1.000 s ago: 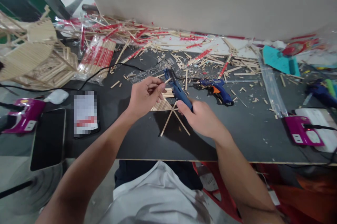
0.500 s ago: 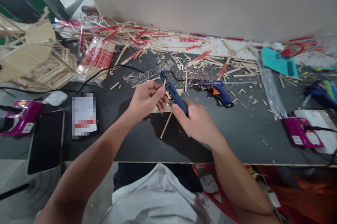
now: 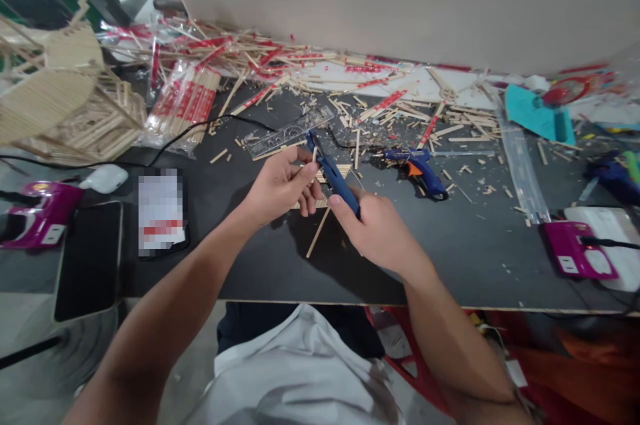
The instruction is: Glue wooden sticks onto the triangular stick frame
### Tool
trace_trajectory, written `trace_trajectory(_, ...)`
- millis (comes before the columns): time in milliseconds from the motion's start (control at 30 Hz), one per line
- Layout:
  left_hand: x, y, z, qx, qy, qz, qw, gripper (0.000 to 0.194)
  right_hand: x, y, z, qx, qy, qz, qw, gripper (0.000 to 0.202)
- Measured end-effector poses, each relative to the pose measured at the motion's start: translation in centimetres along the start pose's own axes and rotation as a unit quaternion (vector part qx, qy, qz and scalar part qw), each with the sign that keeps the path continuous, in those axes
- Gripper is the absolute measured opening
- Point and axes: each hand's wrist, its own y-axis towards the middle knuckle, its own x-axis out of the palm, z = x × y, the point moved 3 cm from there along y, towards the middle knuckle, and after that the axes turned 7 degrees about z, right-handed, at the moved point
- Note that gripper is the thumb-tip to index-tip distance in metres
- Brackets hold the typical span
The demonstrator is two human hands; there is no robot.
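My left hand (image 3: 283, 186) pinches a thin wooden stick (image 3: 315, 154) between thumb and fingers, its upper end beside the head of a blue-handled cutter (image 3: 336, 175). My right hand (image 3: 376, 220) is wrapped around the lower part of that cutter, which slants up and to the left. Whether the blades touch the stick is too small to tell. Beneath both hands lies a slatted wooden piece (image 3: 344, 170), partly hidden, with a stick (image 3: 318, 233) slanting out from it toward the table's front edge.
A blue glue gun (image 3: 423, 172) lies right of my hands. Clear rulers (image 3: 285, 135), loose sticks and offcuts spread behind. Left are bagged chopsticks (image 3: 187, 102), a slatted wooden model (image 3: 55, 98), two phones (image 3: 90, 258) and a purple power strip (image 3: 37, 215); another strip (image 3: 577, 248) is right.
The view has shifted slightly. Both hands keep their grips on the stick and cutter, with almost no movement between them.
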Motion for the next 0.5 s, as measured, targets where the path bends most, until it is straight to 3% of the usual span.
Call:
trace_trajectory(300,-0.1,-0.1,0.0,-0.002,0.031,0.012,0.999,0.024,1.0,0.1,1.3,-0.044,-0.036,0.046,0.997,0.044)
trace_trajectory(500,-0.2,0.1,-0.2,0.006,0.047,0.023,0.999,0.017,1.3,0.0,2.0,-0.056,-0.019,0.042,0.997,0.046)
